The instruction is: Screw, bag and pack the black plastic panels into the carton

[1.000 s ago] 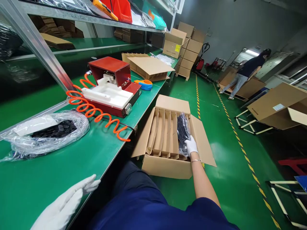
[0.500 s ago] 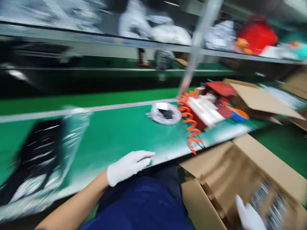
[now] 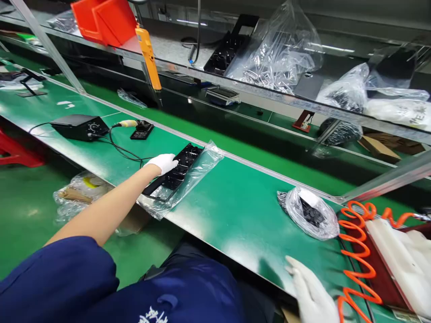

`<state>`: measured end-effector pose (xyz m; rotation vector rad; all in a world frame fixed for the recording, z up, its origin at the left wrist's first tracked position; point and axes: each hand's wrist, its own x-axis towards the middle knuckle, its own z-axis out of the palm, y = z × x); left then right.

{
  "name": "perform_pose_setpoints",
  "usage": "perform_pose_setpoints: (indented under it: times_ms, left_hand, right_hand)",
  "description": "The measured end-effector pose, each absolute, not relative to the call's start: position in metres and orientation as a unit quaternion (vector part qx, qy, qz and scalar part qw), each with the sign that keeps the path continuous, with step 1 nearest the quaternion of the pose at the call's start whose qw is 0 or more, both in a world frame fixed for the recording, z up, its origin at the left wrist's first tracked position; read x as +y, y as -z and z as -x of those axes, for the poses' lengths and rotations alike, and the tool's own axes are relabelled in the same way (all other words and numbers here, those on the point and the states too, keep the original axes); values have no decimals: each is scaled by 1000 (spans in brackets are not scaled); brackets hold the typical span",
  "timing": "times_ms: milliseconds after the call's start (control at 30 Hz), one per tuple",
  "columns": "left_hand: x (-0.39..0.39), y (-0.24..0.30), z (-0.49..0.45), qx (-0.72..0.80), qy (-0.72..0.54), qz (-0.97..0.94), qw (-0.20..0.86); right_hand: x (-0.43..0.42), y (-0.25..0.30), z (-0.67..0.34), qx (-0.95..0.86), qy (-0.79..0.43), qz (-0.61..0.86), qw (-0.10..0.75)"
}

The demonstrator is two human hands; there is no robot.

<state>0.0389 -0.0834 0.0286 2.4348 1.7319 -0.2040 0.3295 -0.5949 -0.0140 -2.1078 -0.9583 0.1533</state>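
Note:
My left hand (image 3: pixel 163 163), in a white glove, is at the left edge of a long black plastic housing (image 3: pixel 183 166), its fingers closed over that edge. Moulded compartments show inside the housing, which lies on a clear plastic bag (image 3: pixel 198 172) on the green bench. My right hand (image 3: pixel 311 289), also gloved in white, is at the bench's front edge, fingers stretched out and nothing seen in them. Beyond it sits an open clear bag of small black parts (image 3: pixel 313 213).
An orange coiled hose (image 3: pixel 358 255) and white blocks (image 3: pixel 400 260) stand at right. Left of the housing are a black control box (image 3: pixel 81 127) and a cabled yellow-handled tool (image 3: pixel 128 123). A yellow electric screwdriver (image 3: pixel 148 58) hangs above. Bagged parts (image 3: pixel 279 58) line the shelf.
My view has swung left. My left hand has gone from the bare bench edge to the black housing. My right hand has come out of the cardboard box to the bench edge.

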Motion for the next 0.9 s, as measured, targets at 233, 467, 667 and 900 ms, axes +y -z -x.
perform_pose_setpoints:
  times_ms: [233,467,667,900]
  left_hand:
    - [-45,-26,-49,589,158,-789,73]
    - [-45,-28,-71,545,177,-817,67]
    - [-63,-29,-86,529,172,-827,79]
    - [-68,-37,-55,583,141,-798,63]
  right_hand:
    - [-512,-4,-293,-565,-53,703,429]
    - [-527,7,-307,-490,-96,775,388]
    - [-512,14,-296,-557,-93,735,375]
    - [-502,22,-291,-571,-100,724,373]
